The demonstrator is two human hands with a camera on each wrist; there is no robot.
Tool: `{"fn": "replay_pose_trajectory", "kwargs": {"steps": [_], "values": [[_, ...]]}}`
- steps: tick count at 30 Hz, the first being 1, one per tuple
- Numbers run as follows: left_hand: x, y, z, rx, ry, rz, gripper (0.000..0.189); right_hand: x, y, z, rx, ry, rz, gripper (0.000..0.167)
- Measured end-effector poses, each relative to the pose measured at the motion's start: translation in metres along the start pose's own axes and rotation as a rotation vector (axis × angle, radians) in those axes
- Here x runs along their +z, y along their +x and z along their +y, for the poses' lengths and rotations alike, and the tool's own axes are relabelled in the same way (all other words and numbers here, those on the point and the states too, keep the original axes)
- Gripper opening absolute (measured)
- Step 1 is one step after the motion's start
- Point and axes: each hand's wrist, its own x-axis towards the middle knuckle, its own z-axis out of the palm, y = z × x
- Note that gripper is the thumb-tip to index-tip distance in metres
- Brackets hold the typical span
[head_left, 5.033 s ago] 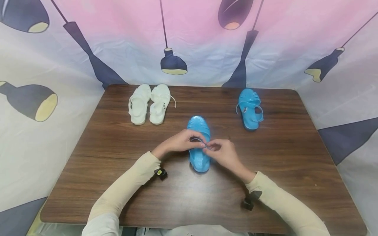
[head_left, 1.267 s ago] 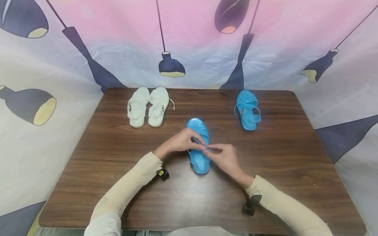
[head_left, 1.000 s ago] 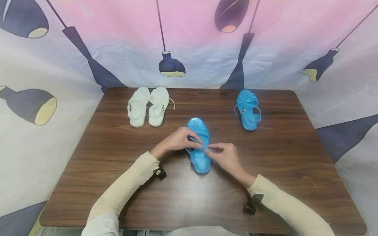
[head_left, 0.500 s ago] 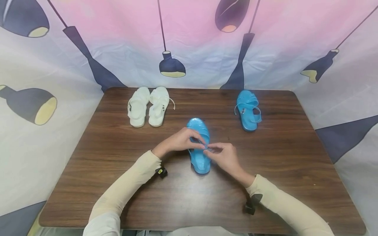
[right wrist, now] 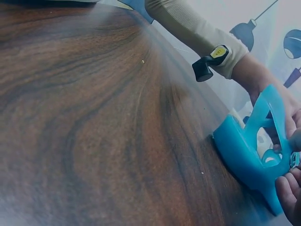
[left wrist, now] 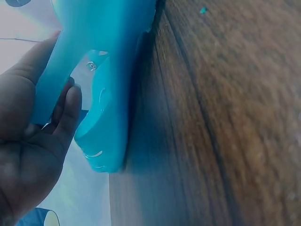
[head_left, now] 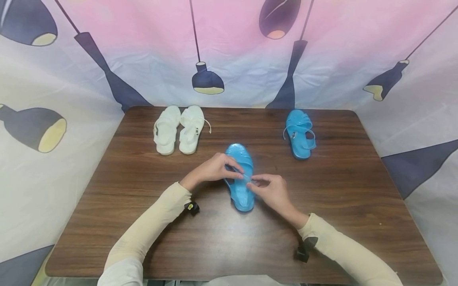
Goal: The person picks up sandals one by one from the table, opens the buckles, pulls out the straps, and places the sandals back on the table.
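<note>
A blue jelly sandal point(head_left: 244, 198) lies toe-away in the middle of the wooden table. My left hand point(head_left: 214, 167) is over its left side and pinches the thin ankle strap point(left wrist: 56, 82) between thumb and fingers. On the sandal's right side, my right hand point(head_left: 272, 191) pinches the small metal buckle point(right wrist: 295, 160) with thumb and fingertips. A short gap separates the two hands' fingertips, and the strap's end spans toward the buckle. Whether the strap passes through the buckle is too small to tell.
At the back left stands a pair of white sandals point(head_left: 166, 137), side by side. Another blue sandal point(head_left: 301, 145) lies at the back right with its strap loose. Behind the table point(head_left: 143, 178) hangs a cloth point(head_left: 243, 75) printed with lamps.
My left hand has shifted back and forth beside the buckle; in the last half second it drew slightly left, away from the right fingertips. My right hand and the sandals have stayed nearly still.
</note>
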Motion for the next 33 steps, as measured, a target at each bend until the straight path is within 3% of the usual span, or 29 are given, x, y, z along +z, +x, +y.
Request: {"fn": "replay_pose_trajectory", "kwargs": {"steps": [8, 11, 25, 33], "values": [[0.003, 0.007, 0.002, 0.133, 0.124, -0.013, 0.017, 0.000, 0.000, -0.001, -0.028, -0.009, -0.005, 0.025], [0.002, 0.007, 0.002, 0.149, 0.128, -0.023, 0.015, 0.000, 0.000, -0.001, -0.024, -0.005, 0.001, 0.025], [-0.006, -0.004, 0.000, 0.042, 0.084, 0.031, 0.017, -0.001, -0.002, 0.000, -0.025, 0.010, 0.014, 0.025], [-0.011, -0.010, 0.000, -0.018, 0.057, 0.195, 0.015, -0.001, -0.002, 0.002, -0.001, 0.030, 0.004, 0.028]]}}
